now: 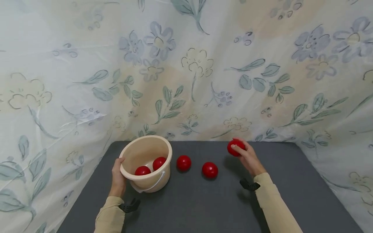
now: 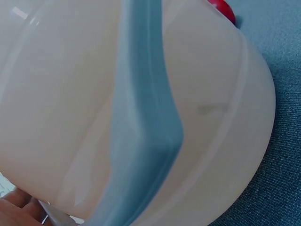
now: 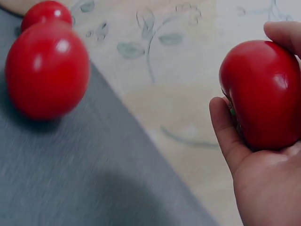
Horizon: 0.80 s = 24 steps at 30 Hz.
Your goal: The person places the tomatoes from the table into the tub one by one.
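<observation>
My left hand [image 1: 118, 178] grips the rim of a cream plastic bucket [image 1: 139, 150] at its left side. The bucket leans with its mouth facing up and towards me, and two tomatoes [image 1: 142, 170] lie inside. Its pale handle [image 2: 143, 108] hangs down the near side and fills much of the left wrist view. Off to the right, my right hand [image 1: 248, 158] holds a red tomato [image 3: 263, 94] above the table, thumb and fingers around it. A bit of green shows on that tomato beside the thumb.
Between the bucket and my right hand, two more tomatoes sit on the dark grey table [image 1: 189, 207], one [image 1: 183, 163] close to the bucket and another [image 1: 210, 170] further right. A floral curtain [image 1: 186, 71] hangs behind the table's back edge and along its sides.
</observation>
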{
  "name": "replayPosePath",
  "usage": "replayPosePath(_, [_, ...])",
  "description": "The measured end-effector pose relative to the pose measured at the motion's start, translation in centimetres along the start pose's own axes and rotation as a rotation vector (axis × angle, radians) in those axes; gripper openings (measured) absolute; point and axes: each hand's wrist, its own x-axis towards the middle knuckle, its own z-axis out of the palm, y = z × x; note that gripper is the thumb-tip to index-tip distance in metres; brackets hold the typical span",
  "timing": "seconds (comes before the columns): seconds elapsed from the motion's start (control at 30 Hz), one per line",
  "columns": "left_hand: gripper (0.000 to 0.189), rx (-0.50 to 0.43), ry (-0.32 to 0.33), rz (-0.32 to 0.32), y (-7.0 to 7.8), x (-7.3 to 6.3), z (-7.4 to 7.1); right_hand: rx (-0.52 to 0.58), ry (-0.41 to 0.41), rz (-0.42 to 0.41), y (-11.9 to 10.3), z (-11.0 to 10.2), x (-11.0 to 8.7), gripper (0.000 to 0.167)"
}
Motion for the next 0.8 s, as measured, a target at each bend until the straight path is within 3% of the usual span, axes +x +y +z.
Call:
replayPosePath(0.2, [0.068, 0.009, 0.009, 0.016, -0.3, 0.1, 0.0, -0.047, -0.056, -0.038, -2.6, 1.6, 1.2, 0.059])
replayPosePath(0.4, [0.068, 0.015, 0.014, 0.033, -0.3, 0.2, -0.2, -0.021, -0.122, -0.1, -5.9, 3.6, 2.3, 0.054])
replayPosePath(0.8, [0.067, 0.003, 0.003, 0.024, -0.3, 0.1, -0.2, -0.016, -0.241, -0.175, -10.7, 8.6, 2.7, 0.055])
